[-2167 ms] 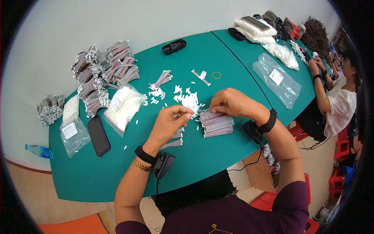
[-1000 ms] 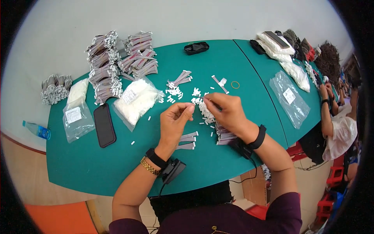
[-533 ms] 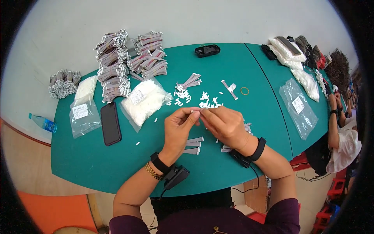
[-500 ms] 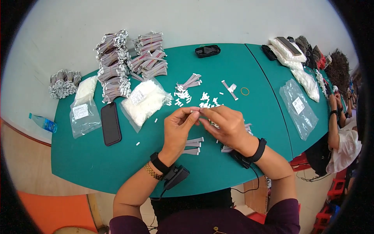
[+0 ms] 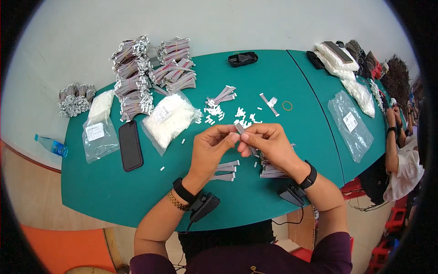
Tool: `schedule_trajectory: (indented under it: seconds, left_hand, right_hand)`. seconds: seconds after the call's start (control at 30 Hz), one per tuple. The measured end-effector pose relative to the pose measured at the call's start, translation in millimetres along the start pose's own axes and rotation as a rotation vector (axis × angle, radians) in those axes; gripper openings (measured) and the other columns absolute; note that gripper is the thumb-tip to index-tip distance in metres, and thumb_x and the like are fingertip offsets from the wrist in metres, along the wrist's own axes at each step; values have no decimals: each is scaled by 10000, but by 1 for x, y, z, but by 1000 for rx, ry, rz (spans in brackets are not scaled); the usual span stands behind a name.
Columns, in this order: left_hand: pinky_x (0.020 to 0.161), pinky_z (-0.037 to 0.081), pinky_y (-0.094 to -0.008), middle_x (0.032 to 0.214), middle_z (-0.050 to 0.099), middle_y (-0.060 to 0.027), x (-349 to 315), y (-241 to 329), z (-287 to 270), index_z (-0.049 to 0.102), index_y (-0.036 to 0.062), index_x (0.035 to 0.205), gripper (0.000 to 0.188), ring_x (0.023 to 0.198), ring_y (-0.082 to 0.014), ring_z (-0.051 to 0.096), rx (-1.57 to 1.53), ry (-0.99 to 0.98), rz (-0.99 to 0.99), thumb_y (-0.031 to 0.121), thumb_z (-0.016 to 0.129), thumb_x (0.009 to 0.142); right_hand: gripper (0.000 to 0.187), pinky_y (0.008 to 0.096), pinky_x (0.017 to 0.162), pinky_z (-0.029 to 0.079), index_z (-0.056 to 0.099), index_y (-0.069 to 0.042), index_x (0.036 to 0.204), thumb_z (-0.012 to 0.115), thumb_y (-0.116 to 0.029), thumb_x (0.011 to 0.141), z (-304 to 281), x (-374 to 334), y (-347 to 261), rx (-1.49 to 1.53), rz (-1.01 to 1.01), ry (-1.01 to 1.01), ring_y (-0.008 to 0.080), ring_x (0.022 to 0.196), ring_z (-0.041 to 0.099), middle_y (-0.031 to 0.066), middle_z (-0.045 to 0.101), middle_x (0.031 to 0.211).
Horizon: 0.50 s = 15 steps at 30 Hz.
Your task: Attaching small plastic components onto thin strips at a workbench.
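Note:
Over the green table, a short grey ribbon cable (image 5: pixel 240 129) passes between my two hands. My left hand (image 5: pixel 211 148) is closed, its thumb and forefinger pinched at the cable; any small part between those fingertips is hidden. Thumb and fingers of my right hand (image 5: pixel 271 145) also close on the cable, whose lower part shows beneath them. Just beyond my fingertips lie loose white connectors (image 5: pixel 213 111). Several ribbon cables with white ends (image 5: pixel 226 167) rest by my left wrist. Another stack of cables (image 5: pixel 270 171) is partly covered by my right hand.
Bundled cables (image 5: pixel 133 84) are piled at the back left. Near them are a bag of white parts (image 5: pixel 168 119), a second bag (image 5: pixel 98 132) and a black phone (image 5: pixel 130 146). A rubber band (image 5: pixel 287 106) lies right of centre. Another person's arm (image 5: pixel 391 137) is at far right.
My right hand has turned, its thumb now facing me, and a grey ribbon cable shows between my fingertips. My left hand stays nearly in place, still pinching.

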<state>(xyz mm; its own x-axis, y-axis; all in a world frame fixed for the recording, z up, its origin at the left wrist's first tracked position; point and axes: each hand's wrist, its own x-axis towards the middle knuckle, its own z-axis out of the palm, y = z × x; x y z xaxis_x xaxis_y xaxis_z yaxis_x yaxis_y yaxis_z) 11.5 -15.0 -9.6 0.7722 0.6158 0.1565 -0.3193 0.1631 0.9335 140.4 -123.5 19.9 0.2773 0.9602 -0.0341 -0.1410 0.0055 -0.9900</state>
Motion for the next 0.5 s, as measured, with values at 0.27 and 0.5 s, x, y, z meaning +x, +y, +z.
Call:
schedule_trajectory:
  seconds: [0.27,0.5]
  left_hand:
    - [621,421,-195,842,621,-42,-1,-2,-1,612,-19,901,120,679,-74,514,-7,12,1,66,623,817]
    - [607,412,-196,815,614,-36,-1,1,2,621,-16,875,99,667,-71,505,33,47,4,66,622,819]
  right_hand:
    - [160,216,609,504,627,29,890,559,-115,873,1,0,4,48,7,18,114,665,611,81,640,762]
    - [171,224,630,517,627,38,900,555,-115,876,3,-1,12,16,-48,32,129,693,626,95,647,782]
